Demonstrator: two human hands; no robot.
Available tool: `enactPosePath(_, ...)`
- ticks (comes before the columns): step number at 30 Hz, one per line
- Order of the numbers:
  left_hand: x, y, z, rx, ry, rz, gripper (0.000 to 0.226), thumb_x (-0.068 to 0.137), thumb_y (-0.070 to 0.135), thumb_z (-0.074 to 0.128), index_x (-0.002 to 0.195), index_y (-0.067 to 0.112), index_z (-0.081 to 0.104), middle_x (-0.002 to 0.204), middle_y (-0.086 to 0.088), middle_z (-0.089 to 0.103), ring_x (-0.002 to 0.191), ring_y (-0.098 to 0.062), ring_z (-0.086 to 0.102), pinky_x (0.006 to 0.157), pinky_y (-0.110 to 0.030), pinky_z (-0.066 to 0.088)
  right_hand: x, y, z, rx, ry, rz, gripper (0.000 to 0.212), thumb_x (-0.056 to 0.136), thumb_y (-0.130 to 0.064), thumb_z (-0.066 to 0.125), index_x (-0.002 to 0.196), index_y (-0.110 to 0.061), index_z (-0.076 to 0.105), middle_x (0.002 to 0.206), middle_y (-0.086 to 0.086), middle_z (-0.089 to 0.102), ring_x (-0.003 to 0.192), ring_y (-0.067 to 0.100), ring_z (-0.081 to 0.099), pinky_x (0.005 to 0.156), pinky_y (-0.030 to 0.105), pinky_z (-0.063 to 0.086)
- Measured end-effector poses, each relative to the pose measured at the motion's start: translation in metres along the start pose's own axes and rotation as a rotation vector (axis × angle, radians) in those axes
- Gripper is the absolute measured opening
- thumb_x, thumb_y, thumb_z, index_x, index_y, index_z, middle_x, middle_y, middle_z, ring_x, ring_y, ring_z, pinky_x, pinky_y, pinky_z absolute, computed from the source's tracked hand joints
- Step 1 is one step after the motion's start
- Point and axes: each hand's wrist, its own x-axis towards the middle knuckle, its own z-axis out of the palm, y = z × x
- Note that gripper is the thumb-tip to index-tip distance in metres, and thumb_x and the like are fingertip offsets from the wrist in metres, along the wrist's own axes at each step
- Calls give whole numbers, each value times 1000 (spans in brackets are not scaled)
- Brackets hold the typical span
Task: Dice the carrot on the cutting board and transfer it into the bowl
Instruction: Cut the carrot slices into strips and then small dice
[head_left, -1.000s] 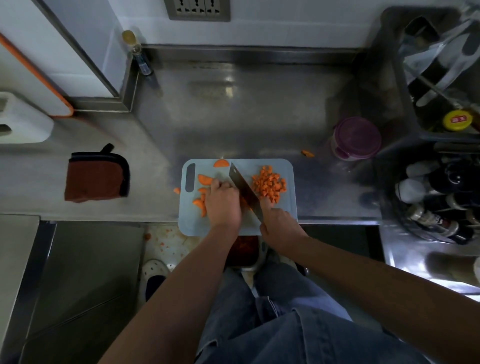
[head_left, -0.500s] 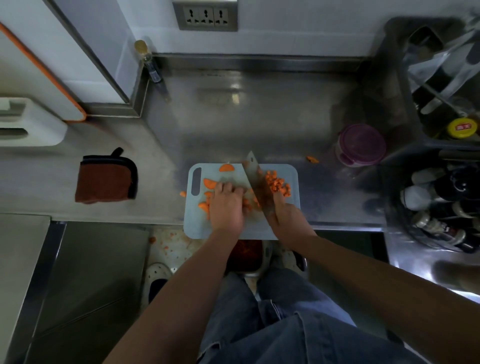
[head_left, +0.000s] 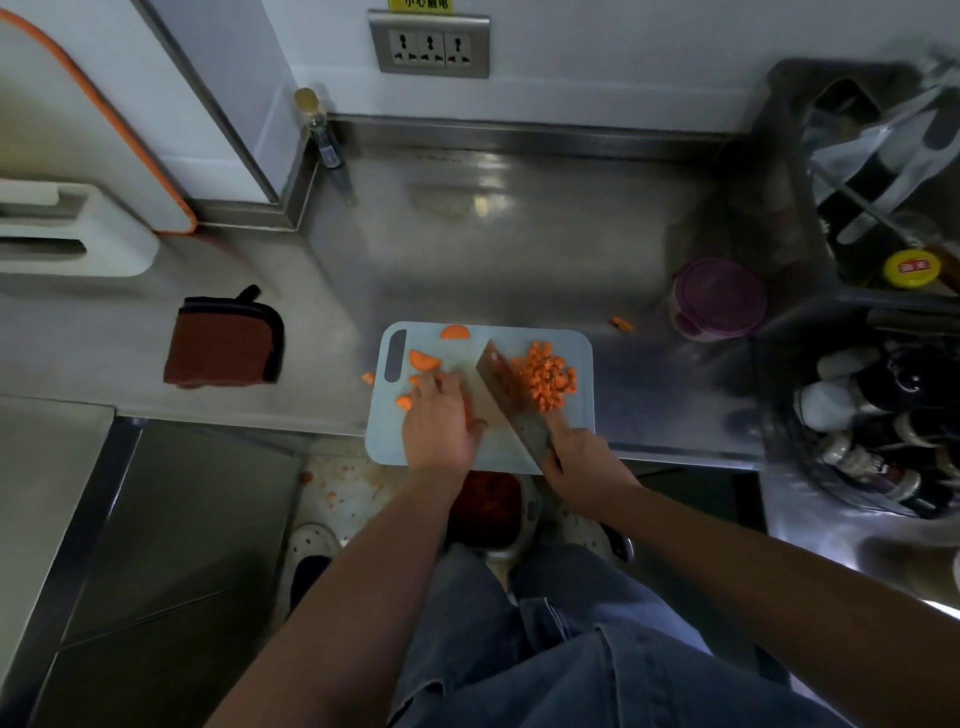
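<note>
A pale blue cutting board (head_left: 582, 415) lies at the counter's front edge. A heap of diced carrot (head_left: 545, 376) sits on its right half. Half-round carrot slices (head_left: 423, 360) lie scattered on its left half. My left hand (head_left: 441, 421) presses down on carrot pieces near the board's middle, fingers curled over them. My right hand (head_left: 582, 457) grips the handle of a cleaver (head_left: 501, 382), whose blade stands between my left hand and the diced heap. A metal bowl (head_left: 519, 540) with red-orange contents sits low below the counter edge, partly hidden by my arms.
A brown pot holder (head_left: 223, 340) lies on the counter to the left. A purple-lidded container (head_left: 719, 296) stands to the right, with a stray carrot bit (head_left: 622, 324) near it. Bottles (head_left: 883, 415) crowd a rack at far right. Carrot bits litter the floor (head_left: 337, 493).
The cleaver went up and came back down beside my left hand. The diced heap stays to the right of the blade. My head has tilted, shifting the view.
</note>
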Motion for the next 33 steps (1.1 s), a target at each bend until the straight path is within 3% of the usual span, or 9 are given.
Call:
enactPosePath(6,-5,-9,-7,-98,11,-17,63,76,26,78,128,14,44,126,-12,41,110,-30,51,84,-41,48,3,0,0,-32,-12,-42,29,96,-14,44,123,-9,35,69,5,51,60,22,52,54,37,46)
enactPosePath(11,-7,-25,-8,-141,-5,143,46,81,18,71,122,15,49,121,-10,43,99,-28,55,79,-38,49,13,0,-2,32,91,16,23,95,-11,44,117,-10,37,68,8,55,60,25,55,56,41,47)
enactPosePath(16,0,-31,-8,-68,-14,301,25,82,10,67,106,13,67,126,-8,48,106,-26,56,85,-39,50,18,-5,-2,25,41,-16,22,94,-14,43,115,-14,35,75,11,60,64,28,59,61,46,54)
enactPosePath(21,9,-27,-8,70,-37,304,17,90,19,60,104,10,64,125,-5,50,109,-24,51,86,-36,47,21,-7,-4,42,62,18,25,93,-12,43,117,-13,35,74,12,59,64,28,58,59,47,53)
enactPosePath(23,11,-27,-11,-5,-8,298,18,91,29,61,96,13,63,110,-4,57,98,-21,55,80,-36,48,21,-8,-4,46,79,12,24,94,-12,43,116,-14,37,74,11,60,63,27,59,59,48,53)
enactPosePath(26,10,-27,-19,-232,105,147,17,87,33,66,83,17,64,82,0,63,75,-15,58,68,-30,48,20,-8,-3,46,82,5,22,94,-12,42,116,-13,37,72,10,58,61,26,57,55,41,50)
enactPosePath(29,9,-27,-29,-435,172,-155,9,87,25,67,88,16,65,73,7,61,67,-7,55,65,-15,38,19,-13,3,0,45,-4,20,94,-13,41,114,-14,35,75,10,56,66,28,56,58,40,47)
enactPosePath(33,12,-42,-27,-484,177,-429,30,89,41,64,88,12,67,82,1,65,81,-17,61,75,-28,45,17,-28,18,-76,18,5,29,95,-14,42,123,-13,33,83,9,54,74,28,54,63,39,45)
